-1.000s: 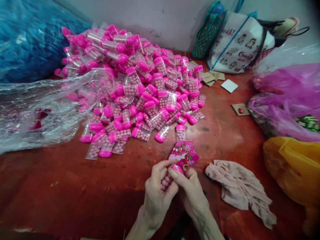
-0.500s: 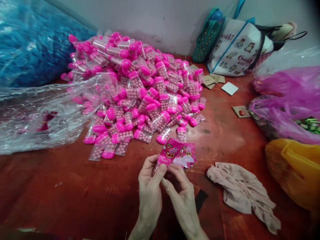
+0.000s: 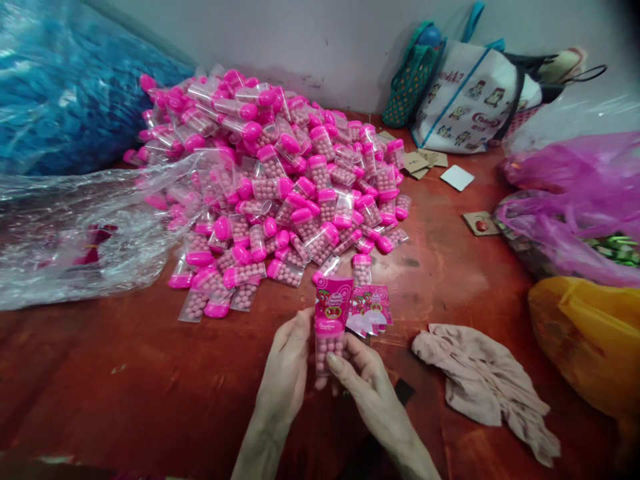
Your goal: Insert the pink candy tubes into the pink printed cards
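Observation:
In front of me is a clear candy container [image 3: 329, 348] filled with small pink balls, its upper part covered by a pink printed label sleeve. My right hand [image 3: 367, 373] grips its lower right side, thumb across the front. My left hand [image 3: 287, 360] is closed along its left edge, with some fingers hidden behind it. Just beyond, several more printed labels [image 3: 373, 308] lie fanned on the red surface. A large heap of pink-capped candy containers [image 3: 295, 193] rises behind them.
Clear plastic sheeting [image 3: 90, 233] and a bag of blue pieces [image 3: 75, 100] lie left. At right are a crumpled cloth [image 3: 480, 367], a yellow bag [image 3: 580, 340], a purple bag [image 3: 575, 180] and cardboard pieces [image 3: 480, 224]. A white printed bag [image 3: 465, 100] leans against the wall.
The container has turned upright, and its pink balls now show below the label. My left hand has shifted left and down with its thumb off the front; my right thumb now presses the container's front.

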{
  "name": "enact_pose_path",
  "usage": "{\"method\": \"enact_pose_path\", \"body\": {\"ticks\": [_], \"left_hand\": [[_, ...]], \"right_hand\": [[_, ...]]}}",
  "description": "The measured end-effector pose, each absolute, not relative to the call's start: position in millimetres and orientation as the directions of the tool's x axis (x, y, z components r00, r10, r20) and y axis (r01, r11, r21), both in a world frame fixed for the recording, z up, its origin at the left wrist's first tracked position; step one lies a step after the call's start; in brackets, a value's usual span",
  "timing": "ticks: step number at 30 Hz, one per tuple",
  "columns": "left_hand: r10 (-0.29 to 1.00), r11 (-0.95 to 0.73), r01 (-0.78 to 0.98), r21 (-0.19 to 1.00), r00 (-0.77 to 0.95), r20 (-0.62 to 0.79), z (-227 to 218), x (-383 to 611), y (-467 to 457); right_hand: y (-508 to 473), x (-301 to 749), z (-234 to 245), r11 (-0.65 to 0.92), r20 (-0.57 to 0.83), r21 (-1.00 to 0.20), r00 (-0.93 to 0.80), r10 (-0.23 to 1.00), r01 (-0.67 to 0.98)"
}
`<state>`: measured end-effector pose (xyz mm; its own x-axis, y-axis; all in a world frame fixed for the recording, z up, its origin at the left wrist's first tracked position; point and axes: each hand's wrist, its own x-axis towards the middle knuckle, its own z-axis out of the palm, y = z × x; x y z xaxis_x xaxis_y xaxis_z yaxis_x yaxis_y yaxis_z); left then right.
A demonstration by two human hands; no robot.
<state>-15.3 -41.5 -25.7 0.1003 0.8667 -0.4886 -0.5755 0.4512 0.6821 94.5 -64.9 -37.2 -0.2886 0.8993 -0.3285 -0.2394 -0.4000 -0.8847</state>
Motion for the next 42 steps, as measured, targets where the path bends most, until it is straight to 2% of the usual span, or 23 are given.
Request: {"method": "enact_pose_path", "body": {"ticks": [2, 4, 9, 12, 17, 21, 24, 27, 34, 36, 39, 42], "left_hand": [[0.848, 0.503, -0.522, 0.689, 0.141, -0.511, -28, -17, -41], [0.846, 0.501, -0.487, 0.715, 0.103, -0.522, -30, -14, -44], [0.853, 0.421, -0.454, 0.786, -0.096, -0.512, -31, 3, -57], [0.826, 0.431, -0.484, 0.761, -0.127, -0.549, -31, 10, -64], [0.822, 0.435, -0.530, 0.728, -0.096, -0.562, -32, 7, -62], [0.867, 0.407, -0.582, 0.704, 0.004, -0.497, -29, -4, -48], [0.860, 0.451, -0.583, 0.676, 0.082, -0.503, -26, -6, -43], [0.837, 0.452, -0.603, 0.657, 0.031, -0.547, -26, 2, -47], [0.801, 0.451, -0.623, 0.639, -0.033, -0.597, -27, 12, -59], [0.816, 0.446, -0.645, 0.620, 0.009, -0.578, -26, 7, -55], [0.859, 0.427, -0.654, 0.624, 0.077, -0.506, -24, -2, -48], [0.859, 0.451, -0.610, 0.652, 0.097, -0.503, -23, -4, -45]], "right_hand": [[-67, 94, -38, -0.448, -0.355, -0.850, -0.327, 0.876, -0.277], [-72, 92, -40, -0.462, -0.376, -0.840, -0.308, 0.874, -0.284], [-93, 89, -55, -0.495, -0.498, -0.863, 0.012, 0.867, -0.104], [-99, 91, -58, -0.557, -0.561, -0.828, 0.089, 0.823, -0.065], [-86, 93, -44, -0.500, -0.506, -0.861, 0.068, 0.860, -0.091], [-81, 93, -39, -0.443, -0.443, -0.896, -0.022, 0.896, -0.004], [-89, 93, -47, -0.379, -0.374, -0.922, 0.078, 0.924, 0.076], [-99, 94, -57, -0.358, -0.341, -0.926, 0.142, 0.929, 0.119], [-98, 100, -59, -0.407, -0.393, -0.907, 0.135, 0.910, 0.108], [-89, 100, -51, -0.423, -0.420, -0.904, 0.059, 0.906, 0.061], [-78, 97, -36, -0.438, -0.431, -0.899, -0.165, 0.887, -0.009], [-74, 93, -31, -0.426, -0.416, -0.904, -0.171, 0.893, -0.023]]}}
